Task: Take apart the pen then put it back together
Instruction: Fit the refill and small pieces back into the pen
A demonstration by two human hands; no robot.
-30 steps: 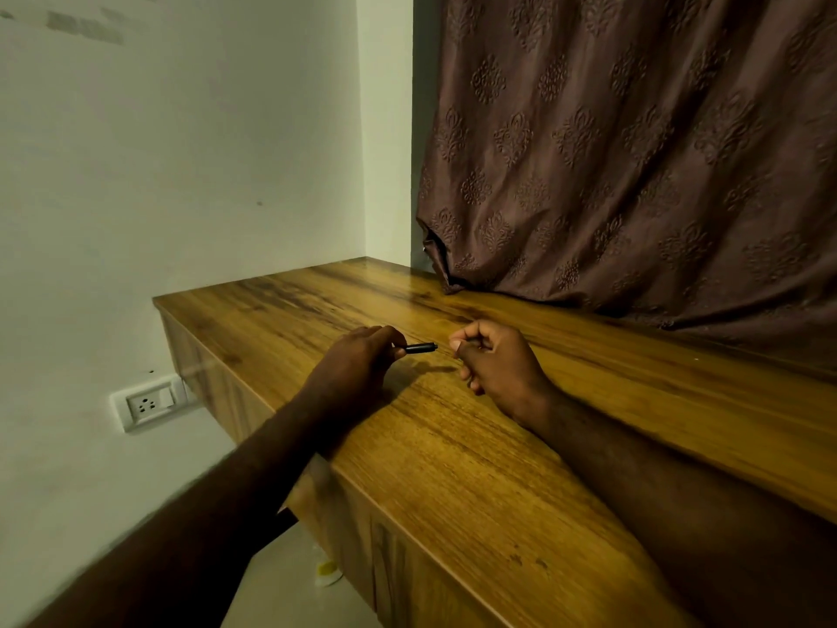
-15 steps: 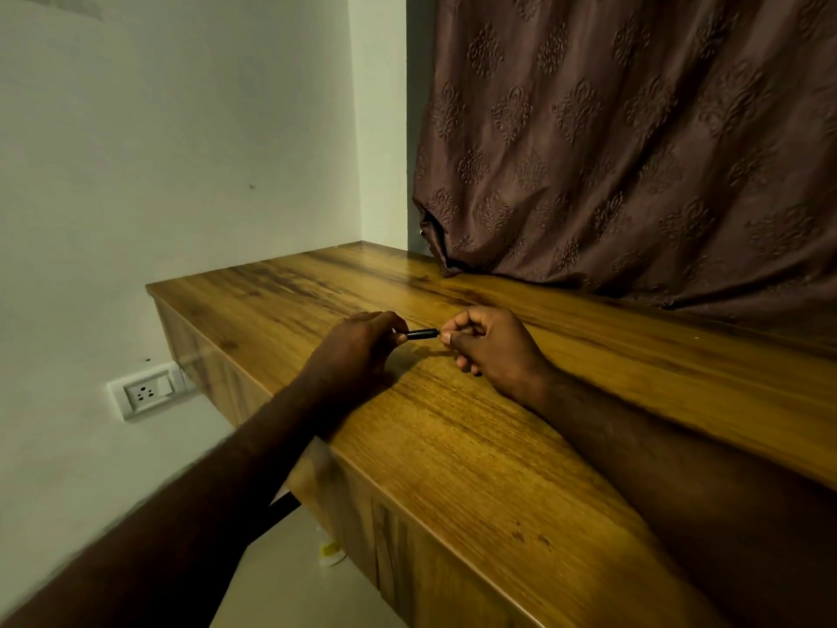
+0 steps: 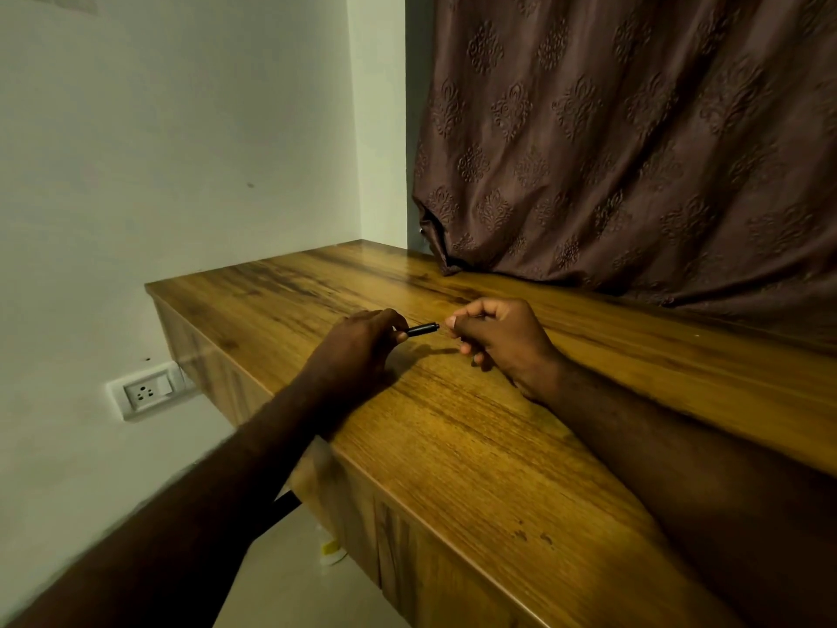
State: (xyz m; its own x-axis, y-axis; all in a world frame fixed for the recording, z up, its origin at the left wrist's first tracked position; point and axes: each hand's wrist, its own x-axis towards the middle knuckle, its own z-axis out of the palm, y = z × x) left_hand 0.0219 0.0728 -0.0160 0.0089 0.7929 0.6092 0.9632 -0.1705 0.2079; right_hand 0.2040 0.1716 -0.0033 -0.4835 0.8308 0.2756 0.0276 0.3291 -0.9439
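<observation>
Pen (image 3: pixel 421 330), black, sits raised just above the wooden counter (image 3: pixel 453 446), lying roughly level and casting a shadow on the wood below it. Only a short section shows; the rest is hidden inside the left hand (image 3: pixel 362 342). The left hand grips the pen with curled fingers, thumb and forefinger closed round the barrel where it emerges. The exposed end points toward the right hand (image 3: pixel 498 339) and stops just short of its fingertips, with a narrow gap between. The right hand has all fingers curled inward, thumb against forefinger; whether it pinches a small part cannot be told. Its forearm lies on the counter, while the left forearm crosses the counter's front edge. Both hands are near the middle of the counter's depth. A brown patterned curtain (image 3: pixel 634 151) hangs behind, its lower folds touching the rear of the counter. A pale wall (image 3: pixel 158 151) stands on the left, carrying a white socket plate (image 3: pixel 145 392) below counter level
</observation>
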